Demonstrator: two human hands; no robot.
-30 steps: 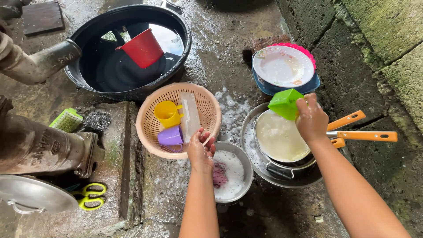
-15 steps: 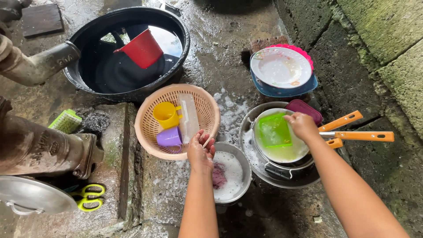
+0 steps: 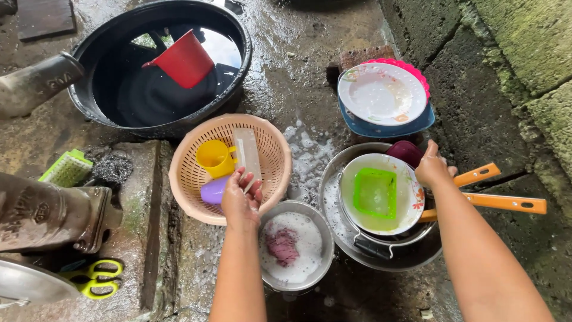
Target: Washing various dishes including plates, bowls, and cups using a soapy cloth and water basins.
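Note:
My left hand (image 3: 241, 200) reaches into a peach plastic basket (image 3: 271, 156) and pinches the near end of a white flat rectangular piece (image 3: 246, 151) that leans inside it. A yellow cup (image 3: 213, 157) and a purple cup (image 3: 213, 191) lie beside it in the basket. My right hand (image 3: 434, 168) rests with curled fingers at the right rim of a white bowl (image 3: 407, 179), next to a maroon bowl (image 3: 405, 151). A green square container (image 3: 375, 192) lies in the white bowl, apart from my hand. The bowl sits inside a metal pan (image 3: 333, 179).
A small metal bowl of suds with a purple rag (image 3: 282, 245) stands near my left arm. Stacked plates (image 3: 381, 94) sit at the back right, and a black basin (image 3: 104, 110) holding a red cup (image 3: 187, 59) at the back left. Orange-handled utensils (image 3: 506, 203), a green brush (image 3: 67, 169) and scissors (image 3: 95, 279) lie around.
My right hand carried the green container down into the white bowl, let it go and moved to the bowl's right rim. My left hand stayed at the basket.

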